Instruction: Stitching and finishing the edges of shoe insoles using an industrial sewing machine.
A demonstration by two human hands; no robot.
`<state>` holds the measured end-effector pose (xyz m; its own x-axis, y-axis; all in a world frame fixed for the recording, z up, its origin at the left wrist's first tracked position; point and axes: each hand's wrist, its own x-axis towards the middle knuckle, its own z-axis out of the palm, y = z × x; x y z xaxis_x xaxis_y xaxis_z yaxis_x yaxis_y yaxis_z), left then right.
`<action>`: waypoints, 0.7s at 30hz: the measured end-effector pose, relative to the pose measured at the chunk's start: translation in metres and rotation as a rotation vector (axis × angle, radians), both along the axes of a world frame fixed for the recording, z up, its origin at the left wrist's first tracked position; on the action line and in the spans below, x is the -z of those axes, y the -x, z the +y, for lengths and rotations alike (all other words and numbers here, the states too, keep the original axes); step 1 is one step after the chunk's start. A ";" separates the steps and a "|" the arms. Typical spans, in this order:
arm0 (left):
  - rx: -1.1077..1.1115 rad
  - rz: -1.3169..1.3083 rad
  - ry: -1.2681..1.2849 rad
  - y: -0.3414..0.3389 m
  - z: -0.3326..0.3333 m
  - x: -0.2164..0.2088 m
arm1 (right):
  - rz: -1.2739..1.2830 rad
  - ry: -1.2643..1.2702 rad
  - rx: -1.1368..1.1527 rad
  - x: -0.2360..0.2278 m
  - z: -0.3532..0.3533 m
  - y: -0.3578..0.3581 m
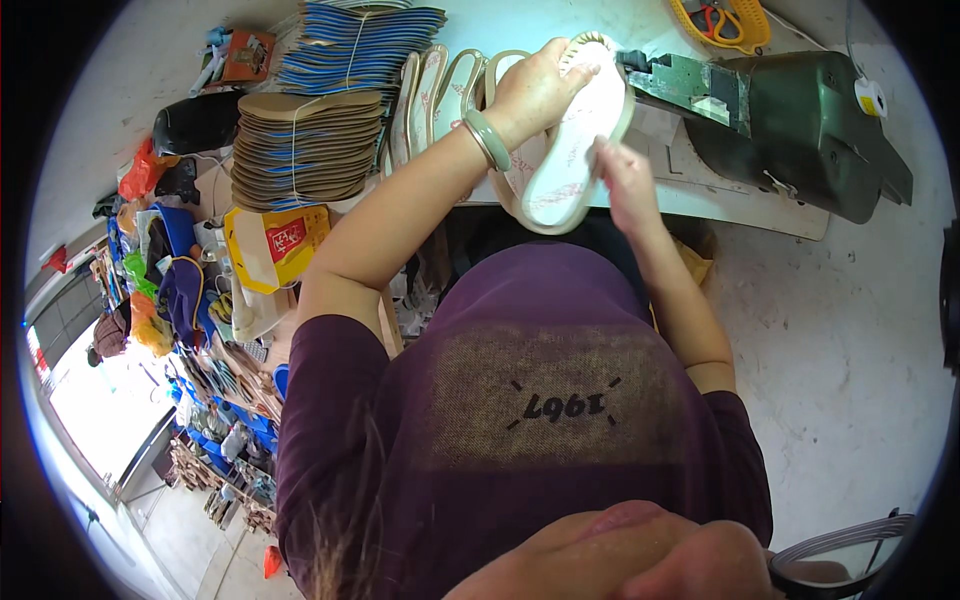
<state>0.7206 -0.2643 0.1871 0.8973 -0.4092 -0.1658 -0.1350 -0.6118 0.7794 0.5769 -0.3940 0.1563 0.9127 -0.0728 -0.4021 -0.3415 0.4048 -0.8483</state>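
Two hands: we had both on one pale shoe sole (570, 150), held up over the near edge of the surface (740, 205).
Left hand (535, 90): it was clamped on the sole's upper end, fingers curled over the rim, a green bangle (487, 138) on the wrist.
Right hand (620, 180): its fingers were pinched together on the sole's right edge, about midway down.
Sole: it stood tilted, inner face toward us, with a greyish-green rim and faint reddish marks on the white; its upper end was right next to the green machine (800, 125).
Step in hand: we judged that we were working the sole's edge by hand, either pressing the rim down or checking it.
Next move: as we judged it, the sole would need turning in the left hand so the right could reach a fresh stretch of rim.
Near by: a row of similar soles (445, 90) leaned on the surface behind the left wrist; beyond stood a stack of tan insoles (305, 150) and a stack of blue ones (355, 45).
Hard to tell: the right fingertips were blurred, so we could not see whether they held anything small; the sole's lower end was partly hidden by our arms.
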 end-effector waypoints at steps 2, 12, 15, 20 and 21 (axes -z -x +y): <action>-0.040 -0.032 0.013 0.002 -0.003 -0.001 | 0.131 -0.262 -0.073 -0.001 0.014 0.019; -0.288 -0.164 0.091 -0.002 -0.017 0.000 | 0.186 -0.707 -0.117 -0.027 0.009 0.041; -0.379 -0.142 0.138 -0.007 -0.022 0.001 | 0.213 -0.573 0.003 -0.037 0.013 0.035; -0.542 -0.120 0.332 -0.026 -0.029 0.021 | 0.082 -0.146 0.056 -0.036 -0.001 0.017; -0.569 -0.100 0.378 -0.030 -0.030 0.023 | 0.101 -0.111 0.074 -0.037 -0.003 0.012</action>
